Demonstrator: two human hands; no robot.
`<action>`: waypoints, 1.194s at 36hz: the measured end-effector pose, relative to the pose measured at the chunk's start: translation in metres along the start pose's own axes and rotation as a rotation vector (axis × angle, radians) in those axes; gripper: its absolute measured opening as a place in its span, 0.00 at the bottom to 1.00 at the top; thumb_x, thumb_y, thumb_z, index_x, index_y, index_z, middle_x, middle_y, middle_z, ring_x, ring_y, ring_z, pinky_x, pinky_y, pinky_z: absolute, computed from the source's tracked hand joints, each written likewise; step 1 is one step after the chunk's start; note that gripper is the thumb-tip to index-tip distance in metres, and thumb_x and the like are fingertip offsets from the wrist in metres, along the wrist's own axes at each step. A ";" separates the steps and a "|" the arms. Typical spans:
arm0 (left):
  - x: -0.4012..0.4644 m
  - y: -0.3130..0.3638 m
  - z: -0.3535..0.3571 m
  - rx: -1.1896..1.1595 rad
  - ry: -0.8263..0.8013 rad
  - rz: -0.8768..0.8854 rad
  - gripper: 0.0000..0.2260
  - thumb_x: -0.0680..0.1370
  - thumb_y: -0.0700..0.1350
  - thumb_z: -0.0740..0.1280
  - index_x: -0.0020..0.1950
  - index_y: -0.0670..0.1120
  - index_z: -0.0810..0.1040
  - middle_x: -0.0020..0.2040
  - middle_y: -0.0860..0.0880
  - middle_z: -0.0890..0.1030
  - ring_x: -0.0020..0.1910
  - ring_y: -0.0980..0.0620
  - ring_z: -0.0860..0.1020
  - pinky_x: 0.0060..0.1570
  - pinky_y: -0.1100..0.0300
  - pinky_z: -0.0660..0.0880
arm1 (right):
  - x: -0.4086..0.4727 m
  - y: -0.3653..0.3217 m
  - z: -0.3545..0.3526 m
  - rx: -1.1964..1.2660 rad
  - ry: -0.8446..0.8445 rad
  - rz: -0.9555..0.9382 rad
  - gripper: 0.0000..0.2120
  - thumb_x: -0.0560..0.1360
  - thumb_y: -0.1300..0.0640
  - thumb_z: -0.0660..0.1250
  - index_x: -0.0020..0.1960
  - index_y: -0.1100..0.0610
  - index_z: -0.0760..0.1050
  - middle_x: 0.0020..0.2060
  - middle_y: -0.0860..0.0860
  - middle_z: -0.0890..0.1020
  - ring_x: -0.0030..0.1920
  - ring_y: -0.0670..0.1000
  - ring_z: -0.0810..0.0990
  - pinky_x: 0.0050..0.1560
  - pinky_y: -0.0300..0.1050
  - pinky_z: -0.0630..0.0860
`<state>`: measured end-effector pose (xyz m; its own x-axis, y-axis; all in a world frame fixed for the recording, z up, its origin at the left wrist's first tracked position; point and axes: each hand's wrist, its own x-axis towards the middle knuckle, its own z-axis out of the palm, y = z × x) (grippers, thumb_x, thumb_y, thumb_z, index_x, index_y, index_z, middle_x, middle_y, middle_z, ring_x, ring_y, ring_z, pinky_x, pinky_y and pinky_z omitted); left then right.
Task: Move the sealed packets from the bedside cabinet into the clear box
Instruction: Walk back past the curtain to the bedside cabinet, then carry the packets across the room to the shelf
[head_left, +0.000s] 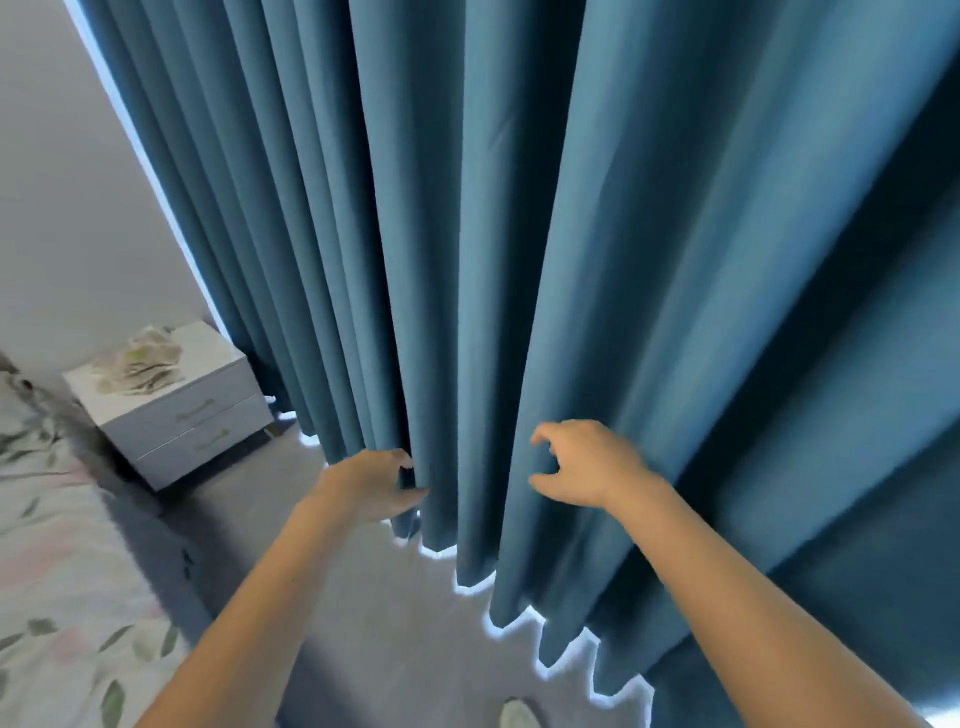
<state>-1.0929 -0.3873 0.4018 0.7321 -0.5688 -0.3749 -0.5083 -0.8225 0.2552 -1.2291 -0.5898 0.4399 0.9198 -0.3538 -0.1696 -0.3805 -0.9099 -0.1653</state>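
- Landmark: bedside cabinet (171, 410), white, 2 drawers, standing far left against a pale wall (67, 182).
- Sealed packets (139, 366) lie in a loose heap on top of the cabinet; pale w/ green marks, too blurred to count.
- Left of the cabinet & nearer the camera: bed w/ floral cover (57, 561).
- Right of the cabinet: blue pleated curtain (519, 234), floor-length, daylight glowing under its hem.
- Left hand (371, 486) is right of the cabinet & nearer the camera, well apart from the packets; fingers curled at a curtain fold, cannot tell if it grips the cloth.
- Right hand (584, 470) is further right, in front of the curtain; fingers & thumb loosely curled w/ a gap between, holding nothing.
- 2 bare forearms, 1 cabinet, 1 curtain.
- Grey floor (405, 623) below the hands; a pale shoe tip (517, 716) at the bottom edge.
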 end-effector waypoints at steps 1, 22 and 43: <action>0.010 -0.006 -0.004 0.006 0.016 -0.016 0.24 0.72 0.63 0.61 0.67 0.57 0.71 0.61 0.53 0.77 0.61 0.50 0.75 0.60 0.54 0.73 | 0.015 -0.004 -0.002 -0.010 0.000 -0.029 0.22 0.73 0.47 0.64 0.66 0.46 0.68 0.58 0.46 0.76 0.62 0.52 0.72 0.49 0.45 0.69; 0.095 -0.221 -0.106 -0.150 0.349 -0.744 0.16 0.79 0.55 0.58 0.63 0.53 0.74 0.61 0.47 0.79 0.59 0.45 0.77 0.55 0.54 0.74 | 0.350 -0.227 -0.014 -0.096 -0.108 -0.660 0.18 0.75 0.48 0.62 0.63 0.48 0.70 0.53 0.48 0.79 0.53 0.52 0.77 0.48 0.45 0.74; 0.228 -0.515 -0.229 -0.150 0.329 -0.759 0.16 0.79 0.54 0.57 0.65 0.53 0.73 0.58 0.51 0.80 0.59 0.47 0.76 0.54 0.54 0.74 | 0.596 -0.509 0.024 -0.124 -0.183 -0.668 0.17 0.76 0.49 0.62 0.64 0.49 0.71 0.57 0.49 0.78 0.56 0.53 0.76 0.45 0.41 0.71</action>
<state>-0.5605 -0.0936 0.3889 0.9578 0.1860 -0.2192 0.2240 -0.9608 0.1632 -0.4899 -0.3320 0.3994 0.9177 0.3214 -0.2333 0.2838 -0.9417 -0.1809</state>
